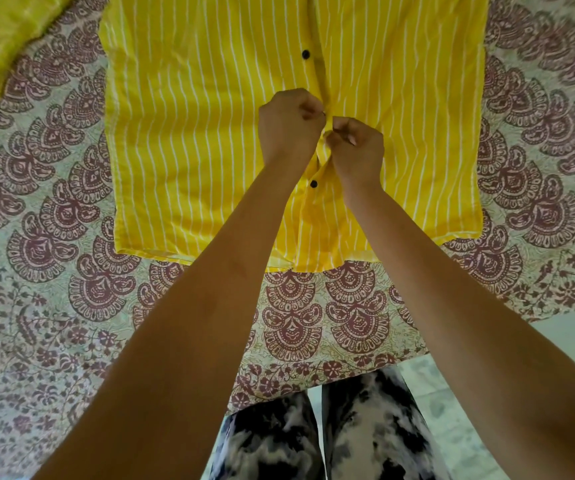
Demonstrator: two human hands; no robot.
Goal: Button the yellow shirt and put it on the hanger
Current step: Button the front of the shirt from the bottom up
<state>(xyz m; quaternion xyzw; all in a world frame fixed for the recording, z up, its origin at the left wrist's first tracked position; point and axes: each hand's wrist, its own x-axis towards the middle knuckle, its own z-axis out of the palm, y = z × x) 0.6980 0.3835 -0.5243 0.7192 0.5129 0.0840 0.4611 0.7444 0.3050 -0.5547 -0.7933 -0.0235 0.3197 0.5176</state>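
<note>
1. A yellow cloth shirt with thin white stripes [192, 133] lies flat and spread out, front side up. It fills the picture from the middle up to 12 o'clock. The cloth looks thin and soft, with a few small wrinkles.
2. The shirt's straight bottom hem lies toward 6 o'clock, nearest the person.
3. The two front edges meet in a strip down the middle. A small round black button [305, 54] sits beside the strip toward 12 o'clock. A second round black button [313, 183] sits lower down, between the two wrists.
4. The left hand [289, 128] is in the middle of the picture, on the 9 o'clock side of the strip. Its fingers [308, 105] are curled tight and pinch the shirt's front edge.
5. The right hand [357, 152] is just beside it, on the 3 o'clock side. Its fingers [343, 128] are curled too and pinch a raised fold of the same strip.
6. The fingertips hide what is between them.
7. The shirt lies on a big printed sheet [54, 220]. It is pale, with dark red fan shapes, and small flowers and leaves near its edge.
8. A plain yellow-green cloth [2, 46] with a fuzzy look lies on the sheet at 10 o'clock.
9. At 6 o'clock are the person's legs in blotchy black-and-white trousers [365, 427], close to the sheet's edge. A pale floor [573, 341] shows at 4 o'clock.
</note>
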